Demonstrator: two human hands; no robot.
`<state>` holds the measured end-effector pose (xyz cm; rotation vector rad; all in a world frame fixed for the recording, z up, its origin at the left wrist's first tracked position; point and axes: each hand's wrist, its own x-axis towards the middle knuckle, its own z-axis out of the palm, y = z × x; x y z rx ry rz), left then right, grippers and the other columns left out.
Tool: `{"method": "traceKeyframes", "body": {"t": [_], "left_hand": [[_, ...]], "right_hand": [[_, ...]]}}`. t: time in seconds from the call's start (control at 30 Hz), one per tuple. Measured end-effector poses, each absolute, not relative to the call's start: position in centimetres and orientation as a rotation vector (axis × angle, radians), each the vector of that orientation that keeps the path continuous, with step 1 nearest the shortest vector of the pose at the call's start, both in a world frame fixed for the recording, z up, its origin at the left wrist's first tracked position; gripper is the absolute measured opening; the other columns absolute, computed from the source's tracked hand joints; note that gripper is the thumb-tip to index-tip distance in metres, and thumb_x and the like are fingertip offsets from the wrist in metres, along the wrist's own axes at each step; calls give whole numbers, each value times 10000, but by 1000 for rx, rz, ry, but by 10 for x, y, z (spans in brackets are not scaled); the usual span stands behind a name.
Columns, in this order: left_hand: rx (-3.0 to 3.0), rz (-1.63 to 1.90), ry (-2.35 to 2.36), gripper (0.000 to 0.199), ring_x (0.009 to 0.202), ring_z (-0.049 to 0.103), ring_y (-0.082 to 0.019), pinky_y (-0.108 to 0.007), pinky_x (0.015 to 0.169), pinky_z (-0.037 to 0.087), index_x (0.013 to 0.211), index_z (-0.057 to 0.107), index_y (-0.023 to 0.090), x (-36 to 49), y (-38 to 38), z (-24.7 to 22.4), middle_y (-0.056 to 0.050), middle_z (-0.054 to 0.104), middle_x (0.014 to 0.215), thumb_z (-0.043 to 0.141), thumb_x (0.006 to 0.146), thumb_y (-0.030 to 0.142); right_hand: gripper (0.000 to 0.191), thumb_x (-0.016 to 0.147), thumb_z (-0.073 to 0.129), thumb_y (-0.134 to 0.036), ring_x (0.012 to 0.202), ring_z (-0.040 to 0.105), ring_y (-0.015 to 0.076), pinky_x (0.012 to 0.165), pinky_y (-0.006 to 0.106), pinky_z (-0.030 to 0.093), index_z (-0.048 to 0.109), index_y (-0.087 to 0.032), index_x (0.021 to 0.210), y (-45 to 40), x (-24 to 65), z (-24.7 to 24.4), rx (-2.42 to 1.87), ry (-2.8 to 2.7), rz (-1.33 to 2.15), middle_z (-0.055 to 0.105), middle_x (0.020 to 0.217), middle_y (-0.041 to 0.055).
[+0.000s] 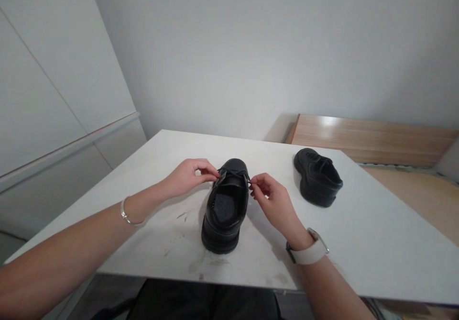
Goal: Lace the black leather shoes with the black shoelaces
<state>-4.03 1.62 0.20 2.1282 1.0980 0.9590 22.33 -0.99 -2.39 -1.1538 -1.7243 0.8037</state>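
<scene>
"Thumb and forefinger of the left hand (191,175): what are they on?"

"They're clamped together at the left edge of the lacing on the near shoe (219,230). Lace or flap, I cannot tell."

"And the right hand (273,199)?"

"Its fingertips are pinched on a dark lace (249,182) at the shoe's right side. The two hands are apart, with the shoe's lacing between them."

"How does that shoe sit?"

"Upright on the white table (387,243), toe pointing away, open collar toward the person. A strip of smudged tabletop lies between its heel and the near edge."

"What about room at the sides?"

"On the left, tabletop spreads beyond the forearm with the bracelet (125,211). On the right, a band of white surface runs between the right hand and the far shoe (317,179); the forearm with the watch (311,252) crosses the near edge."

"Where is the far shoe, exactly?"

"Farther back, to the right, its toe close to the far edge. More tabletop stretches from its heel toward the right edge."

"Past that?"

"A wooden panel (373,139) behind the right part, and a pale wall (229,61)."
</scene>
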Motion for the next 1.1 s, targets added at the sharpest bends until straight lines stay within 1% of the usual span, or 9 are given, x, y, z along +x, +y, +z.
{"method": "traceKeyframes", "body": {"t": [0.17, 0.27, 0.4, 0.57, 0.7, 0.87, 1.0, 1.1], "left_hand": [[1883, 948, 1053, 191, 738, 652, -172, -310, 708, 511, 847, 736, 152, -42, 18, -5, -60, 732, 796, 719, 829, 341], [1935, 997, 1109, 169, 771, 661, -182, -316, 737, 514, 834, 735, 156, -39, 17, -7, -60, 740, 811, 726, 820, 325], [2103, 1035, 1165, 148, 823, 664, -186, -311, 766, 510, 858, 741, 175, -38, 14, -6, -55, 740, 861, 695, 862, 316], [2201, 1056, 1125, 142, 825, 657, -179, -296, 761, 503, 882, 733, 180, -38, 13, -6, -50, 724, 874, 656, 904, 298], [2289, 1097, 1127, 130, 838, 644, -174, -296, 777, 484, 893, 731, 181, -35, 13, -4, -48, 710, 883, 636, 926, 264], [2320, 1044, 1107, 133, 837, 639, -174, -297, 771, 479, 894, 720, 176, -35, 12, 0, -51, 706, 879, 612, 940, 239], [2381, 1062, 1109, 148, 855, 637, -185, -318, 790, 492, 898, 719, 181, -35, 11, 0, -59, 706, 879, 599, 951, 250], [2488, 1103, 1111, 139, 889, 623, -199, -336, 821, 491, 897, 712, 186, -33, 11, 0, -61, 706, 892, 600, 955, 245]], "right_hand": [[156, 870, 556, -336, 734, 659, 173, 684, 312, 538, 610, -195, 909, -10, 224, -27, -1155, -1723, 795, 688, 813, 46], [149, 872, 556, -333, 738, 664, 176, 684, 310, 530, 615, -199, 902, -11, 225, -27, -1158, -1723, 777, 691, 817, 43], [125, 880, 551, -299, 718, 654, 163, 670, 290, 506, 625, -201, 900, -12, 224, -25, -1152, -1749, 694, 692, 813, 36], [103, 892, 536, -234, 723, 624, 152, 691, 281, 486, 631, -204, 918, -13, 224, -21, -1167, -1776, 587, 686, 828, 26], [112, 898, 524, -186, 716, 585, 146, 693, 279, 472, 631, -202, 924, -14, 223, -17, -1149, -1857, 433, 672, 846, 29], [117, 914, 517, -157, 724, 578, 151, 691, 284, 471, 622, -207, 932, -18, 222, -12, -1102, -1927, 345, 660, 871, 34], [147, 915, 500, -115, 792, 594, 172, 725, 307, 473, 615, -203, 945, -20, 218, -8, -1082, -1985, 294, 650, 906, 48], [154, 914, 499, -96, 884, 597, 205, 796, 345, 479, 612, -198, 938, -20, 214, -6, -1075, -2009, 235, 643, 937, 65]]}}
